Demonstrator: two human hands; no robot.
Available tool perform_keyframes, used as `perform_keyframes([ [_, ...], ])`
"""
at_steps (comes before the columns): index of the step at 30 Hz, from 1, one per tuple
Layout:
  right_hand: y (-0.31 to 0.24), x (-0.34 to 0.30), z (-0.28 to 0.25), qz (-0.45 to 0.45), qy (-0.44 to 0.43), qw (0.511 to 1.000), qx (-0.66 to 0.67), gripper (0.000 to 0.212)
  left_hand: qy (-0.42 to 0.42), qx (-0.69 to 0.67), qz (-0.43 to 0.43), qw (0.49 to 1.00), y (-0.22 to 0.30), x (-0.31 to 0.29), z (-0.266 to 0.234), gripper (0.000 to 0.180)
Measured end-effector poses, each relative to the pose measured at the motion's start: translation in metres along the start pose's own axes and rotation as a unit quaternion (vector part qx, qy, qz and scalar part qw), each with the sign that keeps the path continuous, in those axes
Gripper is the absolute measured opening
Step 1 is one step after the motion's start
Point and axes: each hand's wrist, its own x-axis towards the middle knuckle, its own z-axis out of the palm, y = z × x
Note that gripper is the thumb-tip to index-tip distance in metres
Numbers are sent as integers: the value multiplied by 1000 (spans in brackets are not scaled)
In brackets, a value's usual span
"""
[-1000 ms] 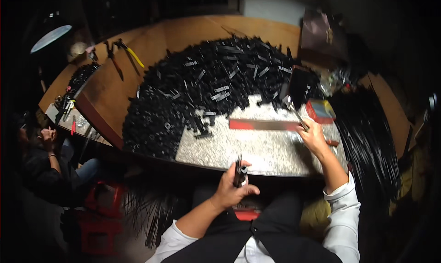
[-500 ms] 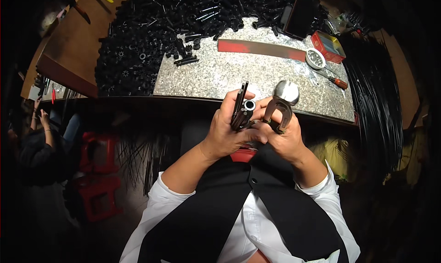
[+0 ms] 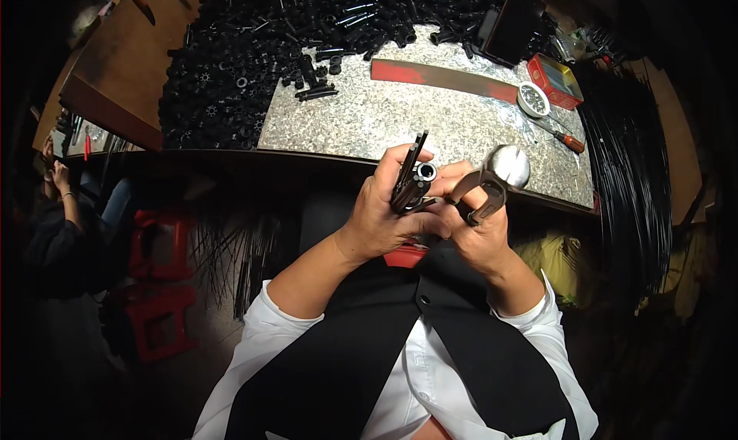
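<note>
My left hand [image 3: 367, 213] is closed round a bundle of thin black rods [image 3: 410, 175] that looks like a folded umbrella frame. A tube with a pale round end [image 3: 426, 171] stands among the rods. My right hand [image 3: 484, 238] holds a pair of pliers [image 3: 486, 201] with dark curved handles and a shiny rounded metal part [image 3: 509, 165]. The fingertips of both hands meet beside the bundle, in front of the table's near edge. Whatever they pinch there is too small or too hidden to make out.
Black plastic parts [image 3: 223, 78] heap up on the speckled tabletop [image 3: 338, 128]. A red-and-grey flat bar [image 3: 442, 78], white cup of small pieces [image 3: 533, 99], red box [image 3: 557, 82] and screwdriver [image 3: 569, 141] lie rightward. Long black rods [image 3: 634, 178] hang at right. Another person [image 3: 69, 217] sits far left.
The pliers in my right hand have swung right and slightly down, away from the bundle. My left hand with the rods has shifted slightly right. The head view has shifted a little.
</note>
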Motion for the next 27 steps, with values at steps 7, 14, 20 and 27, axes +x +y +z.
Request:
perform_keyframes([
  [7, 0, 6, 8, 3, 21, 1000, -16, 12, -43, -17, -7, 999, 1, 0, -9, 85],
  [14, -15, 9, -13, 113, -109, 987, -18, 47, -80, -109, -72, 988, 3, -7, -37, 107],
  [20, -26, -2, -34, 29, -187, 952, -242, 73, -13, -181, -85, 980, 4, -11, -52, 95],
  [27, -35, -6, -26, -31, -133, 899, -416, 64, -19, -113, -135, 984, 11, -9, -46, 81],
])
